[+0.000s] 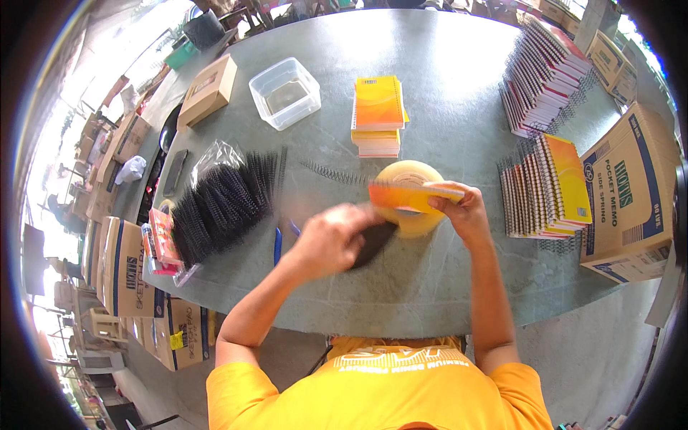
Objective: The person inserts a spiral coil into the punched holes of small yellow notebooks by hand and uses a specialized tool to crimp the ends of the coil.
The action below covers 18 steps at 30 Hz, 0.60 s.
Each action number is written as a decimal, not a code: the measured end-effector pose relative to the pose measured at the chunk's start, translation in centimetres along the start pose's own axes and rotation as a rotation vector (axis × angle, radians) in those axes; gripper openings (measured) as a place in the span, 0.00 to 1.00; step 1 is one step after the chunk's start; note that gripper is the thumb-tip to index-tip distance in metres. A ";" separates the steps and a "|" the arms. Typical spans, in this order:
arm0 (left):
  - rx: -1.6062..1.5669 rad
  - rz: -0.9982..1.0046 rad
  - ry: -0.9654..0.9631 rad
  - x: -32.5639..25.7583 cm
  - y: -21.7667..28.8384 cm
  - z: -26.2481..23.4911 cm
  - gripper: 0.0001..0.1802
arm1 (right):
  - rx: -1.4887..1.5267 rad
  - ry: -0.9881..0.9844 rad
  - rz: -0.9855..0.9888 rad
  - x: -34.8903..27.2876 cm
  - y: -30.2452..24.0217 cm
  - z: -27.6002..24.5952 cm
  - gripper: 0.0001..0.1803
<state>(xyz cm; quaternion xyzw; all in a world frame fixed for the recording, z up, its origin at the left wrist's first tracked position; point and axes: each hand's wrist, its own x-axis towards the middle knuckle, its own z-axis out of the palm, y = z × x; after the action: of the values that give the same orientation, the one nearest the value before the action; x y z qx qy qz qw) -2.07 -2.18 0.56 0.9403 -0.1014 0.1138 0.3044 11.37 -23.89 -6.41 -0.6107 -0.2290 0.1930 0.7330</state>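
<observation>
My right hand point(462, 213) pinches the right end of a small orange-and-yellow notebook point(401, 195), which I hold edge-on over the table. From the notebook's left end a thin dark wire spiral point(333, 172) sticks out to the left. Close to that end is my left hand point(330, 240), its fingers smeared by motion, so I cannot see whether they grip anything. Beneath the notebook lies a pale yellow round roll point(412, 169), partly covered. A dark flat shape point(373, 244) beside my left fingers is too blurred to name.
Black wire spirals point(226, 204) lie heaped at the left beside a blue-handled tool point(277, 247). A clear plastic tub point(285, 93) and stacked orange notebooks point(378, 104) stand farther back. Bound notebooks point(548, 186), a taller stack point(545, 79) and a carton point(631, 193) are at the right.
</observation>
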 end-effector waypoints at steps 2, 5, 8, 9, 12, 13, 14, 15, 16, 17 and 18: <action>-0.094 0.106 0.012 -0.1 0.8 -0.3 0.21 | -0.035 -0.005 0.004 0.6 -0.3 -0.1 0.15; 0.081 0.032 0.527 1.4 1.0 -1.4 0.20 | -0.028 -0.012 0.056 -0.2 0.6 -0.7 0.14; 0.056 -0.029 0.208 0.8 -0.2 0.4 0.17 | -0.014 -0.063 0.029 -0.3 0.7 -0.4 0.13; -0.019 -0.065 0.012 0.7 0.2 0.9 0.17 | -0.008 -0.057 0.038 -0.5 0.8 -0.4 0.12; 0.015 0.010 0.573 2.0 1.1 -0.8 0.19 | 0.005 -0.072 0.039 0.0 0.5 -0.7 0.12; 0.039 -0.008 0.788 2.4 1.2 -1.2 0.19 | 0.007 -0.083 0.038 0.0 0.4 -0.8 0.12; 0.099 -0.010 0.811 2.3 0.9 -0.7 0.20 | 0.046 -0.075 0.044 -0.2 0.7 -0.7 0.12; 0.087 0.008 0.559 2.0 0.6 -0.2 0.20 | 0.081 -0.082 0.042 -0.2 0.6 -0.4 0.12; 0.073 0.024 0.309 1.4 0.2 0.7 0.19 | 0.113 -0.090 0.042 -0.2 0.6 -0.3 0.12; 0.058 0.040 0.058 1.0 0.2 1.2 0.18 | 0.075 -0.107 0.035 -0.2 0.4 -0.3 0.11; 0.020 0.109 0.149 1.1 0.8 1.4 0.17 | 0.041 -0.112 0.024 -0.1 0.4 -0.4 0.11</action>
<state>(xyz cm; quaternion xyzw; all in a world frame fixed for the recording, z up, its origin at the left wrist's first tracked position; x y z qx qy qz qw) -1.05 -3.76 0.17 0.9252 -0.1283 0.2009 0.2953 11.48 -24.23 -6.87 -0.5866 -0.2585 0.2403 0.7289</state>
